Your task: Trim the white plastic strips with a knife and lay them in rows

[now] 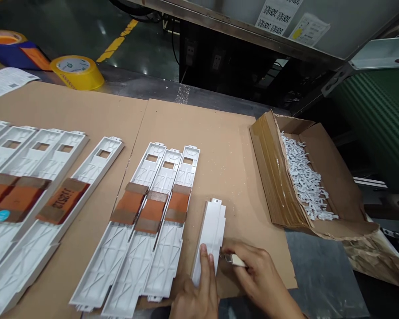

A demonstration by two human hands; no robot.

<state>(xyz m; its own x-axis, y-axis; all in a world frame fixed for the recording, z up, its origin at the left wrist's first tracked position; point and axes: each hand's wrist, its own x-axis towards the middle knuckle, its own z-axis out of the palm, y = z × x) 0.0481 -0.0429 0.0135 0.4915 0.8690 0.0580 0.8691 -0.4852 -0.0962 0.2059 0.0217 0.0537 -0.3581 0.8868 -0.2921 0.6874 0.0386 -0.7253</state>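
Note:
A short white plastic panel (210, 235) lies on the cardboard with its smooth side up. Two outstretched fingers of my left hand (199, 285) press on its near half, holding it down without gripping. My right hand (257, 270) is closed around a small cream-handled knife (235, 260), whose dark tip meets the panel's right edge. Left of the panel lie three long white ribbed plastic strips, among them the nearest strip (168, 248), each with orange-brown tape or padding (177, 204) across its middle.
At the right stands an open cardboard box (269, 177) holding many small white plastic pieces (304, 181). More white strips (83, 190) lie at left. Tape rolls (78, 73) and a printed sheet (9, 82) sit at the back left. A green conveyor belt (382, 115) runs beyond the box.

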